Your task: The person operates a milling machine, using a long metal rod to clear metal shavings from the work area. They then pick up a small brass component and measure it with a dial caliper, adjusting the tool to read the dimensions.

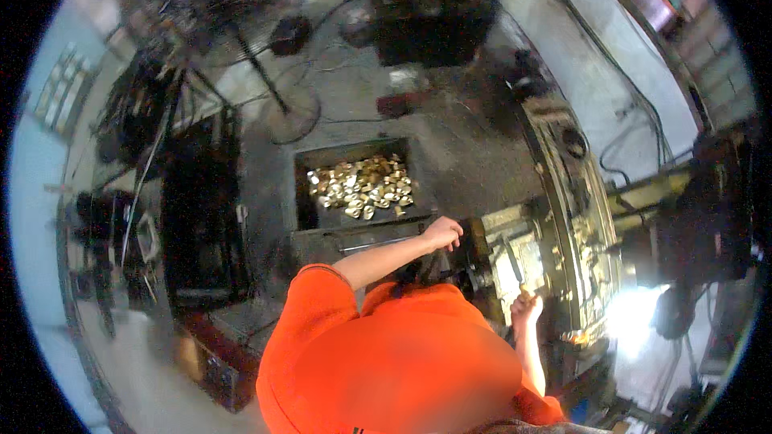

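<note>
My left hand (443,234) is closed, its fingers curled at the left side of a metal machine (567,193); whatever is inside them is hidden. My right hand (527,306) is also closed, over the bright bed (515,261) of that machine. A small yellowish bit shows at its fingertips, too small to name. Left of the machine, beyond my left forearm, a dark rectangular bin (310,223) holds a heap of shiny brass-coloured metal pieces (366,185).
A bright lamp (635,317) glares at the machine's right. A stand fan (293,116) rises at the far left, with cables along the floor. A dark cabinet (434,16) stands at the back, and a reddish-brown box (221,362) is at the lower left.
</note>
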`<state>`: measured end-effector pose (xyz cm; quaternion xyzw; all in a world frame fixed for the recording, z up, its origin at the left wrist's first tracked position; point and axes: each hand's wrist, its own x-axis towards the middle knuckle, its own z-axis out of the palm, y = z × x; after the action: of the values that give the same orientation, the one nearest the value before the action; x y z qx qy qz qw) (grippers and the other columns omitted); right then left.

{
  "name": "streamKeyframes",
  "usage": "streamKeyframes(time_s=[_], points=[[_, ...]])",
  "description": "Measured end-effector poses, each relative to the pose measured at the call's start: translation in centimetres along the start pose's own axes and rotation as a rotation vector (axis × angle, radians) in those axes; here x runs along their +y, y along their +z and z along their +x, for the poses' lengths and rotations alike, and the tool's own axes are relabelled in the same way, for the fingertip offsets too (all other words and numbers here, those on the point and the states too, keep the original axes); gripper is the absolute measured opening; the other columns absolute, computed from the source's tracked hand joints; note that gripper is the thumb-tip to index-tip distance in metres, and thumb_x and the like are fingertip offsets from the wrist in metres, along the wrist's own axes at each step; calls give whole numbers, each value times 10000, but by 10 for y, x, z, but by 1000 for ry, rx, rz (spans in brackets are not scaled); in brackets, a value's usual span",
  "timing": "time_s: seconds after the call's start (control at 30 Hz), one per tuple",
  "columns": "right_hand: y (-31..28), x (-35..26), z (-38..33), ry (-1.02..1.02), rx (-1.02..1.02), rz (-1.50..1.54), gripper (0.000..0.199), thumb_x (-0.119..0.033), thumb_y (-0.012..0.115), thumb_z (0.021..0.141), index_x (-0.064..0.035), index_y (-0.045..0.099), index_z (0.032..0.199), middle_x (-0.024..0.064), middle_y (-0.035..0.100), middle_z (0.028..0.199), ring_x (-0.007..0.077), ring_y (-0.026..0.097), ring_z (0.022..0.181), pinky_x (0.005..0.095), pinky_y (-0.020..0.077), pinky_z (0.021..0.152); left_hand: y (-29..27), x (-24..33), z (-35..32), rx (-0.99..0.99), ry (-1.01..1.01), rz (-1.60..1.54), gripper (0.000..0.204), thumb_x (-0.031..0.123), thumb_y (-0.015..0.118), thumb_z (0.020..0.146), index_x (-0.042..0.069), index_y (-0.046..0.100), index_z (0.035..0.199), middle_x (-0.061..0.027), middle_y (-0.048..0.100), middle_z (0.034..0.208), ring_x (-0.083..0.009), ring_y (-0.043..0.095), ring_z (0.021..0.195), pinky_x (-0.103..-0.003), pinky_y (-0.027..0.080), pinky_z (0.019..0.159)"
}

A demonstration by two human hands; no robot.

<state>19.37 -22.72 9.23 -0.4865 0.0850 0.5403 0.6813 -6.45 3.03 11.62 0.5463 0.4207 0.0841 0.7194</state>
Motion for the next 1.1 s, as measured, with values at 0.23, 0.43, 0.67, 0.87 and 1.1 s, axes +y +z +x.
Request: streamKeyframes(time_s=[0.23, 0.43, 0.67, 0.87, 1.1], points=[[-18, 6, 34, 246, 40, -575, 227, -294, 448, 803, -77, 488, 752, 22, 433, 551, 126, 358, 408, 249, 264, 342, -23, -77, -83, 183, -45, -52, 270, 5, 499, 732, -74, 592, 972, -171, 642, 792, -205, 621, 561, -307, 489, 521], [33, 9, 19, 103, 14, -346, 198, -285, 488, 799, -140, 429, 677, -51, 289, 509, 56, 220, 372, 210, 160, 317, -2, -127, -161, 230, -153, -76, 292, 10, 473, 714, -57, 605, 966, -142, 640, 755, -180, 597, 498, -308, 489, 498], [128, 21, -65, -184, -86, -393, 147, -206, 472, 797, -140, 433, 671, -43, 338, 547, 46, 242, 380, 189, 156, 325, -31, -139, -223, 392, -69, -64, 308, 54, 515, 744, -56, 587, 1023, -152, 642, 817, -183, 617, 601, -311, 499, 561], [248, 86, -107, -184, -554, -521, 234, -208, 420, 848, -117, 380, 636, -21, 289, 538, 71, 232, 404, 206, 171, 352, -84, -188, -281, 548, 49, -222, 291, 63, 507, 700, -31, 610, 955, -99, 640, 715, -170, 604, 554, -296, 486, 532], [421, 258, -145, 43, -889, -799, 288, -246, 426, 882, -120, 391, 625, -28, 319, 542, 55, 238, 414, 209, 172, 366, -165, -229, -416, 874, 7, -368, 283, 98, 563, 747, -19, 598, 1002, -73, 638, 767, -130, 596, 628, -260, 477, 551]])
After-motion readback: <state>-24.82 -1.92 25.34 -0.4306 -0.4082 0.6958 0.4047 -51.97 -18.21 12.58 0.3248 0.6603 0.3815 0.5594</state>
